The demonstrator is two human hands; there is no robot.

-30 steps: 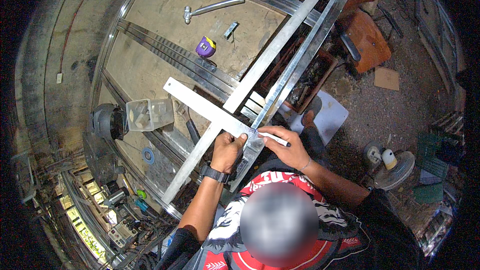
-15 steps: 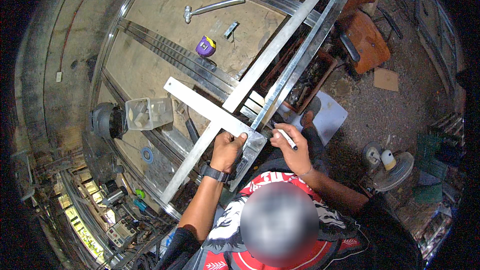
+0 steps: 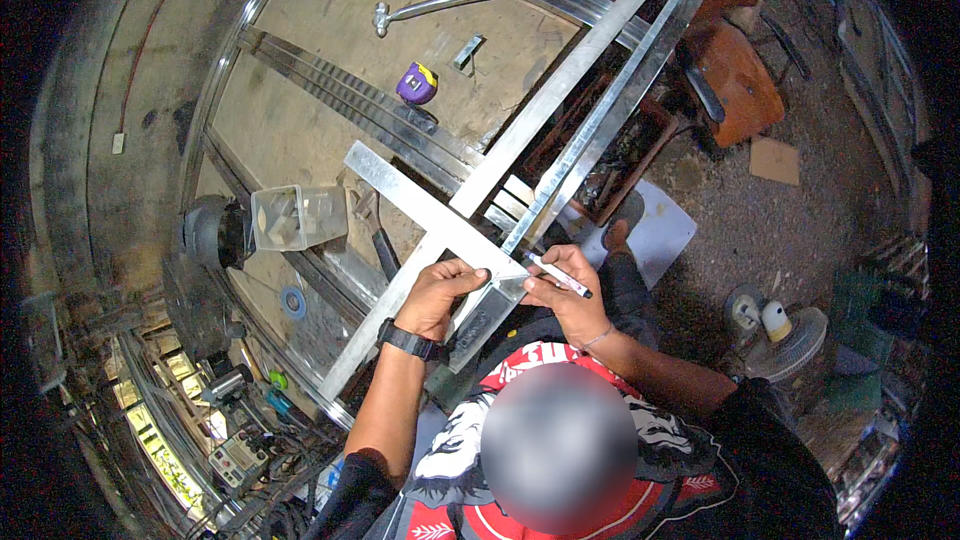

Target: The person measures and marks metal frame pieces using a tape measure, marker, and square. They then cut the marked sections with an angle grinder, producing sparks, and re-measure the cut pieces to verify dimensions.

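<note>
Right between the two hands sits a metal square (image 3: 405, 194), its long blade lying across a pale bar (image 3: 540, 115)! The left hand (image 3: 438, 300) pinches it near the corner, thumb on top; the right hand (image 3: 572, 302) grips a white marker (image 3: 556, 273), fingertips at that same corner. Looks stiff, fairly light and probably slick, so the flat faces near the corner seem the best hold. Close ahead of the right hand, a shiny rail (image 3: 597, 122) limits the room. Left of the left hand: dark handle (image 3: 384, 254), clear tub (image 3: 325, 217). Well ahead: purple tape measure (image 3: 417, 85), hammer (image 3: 440, 5).
</note>
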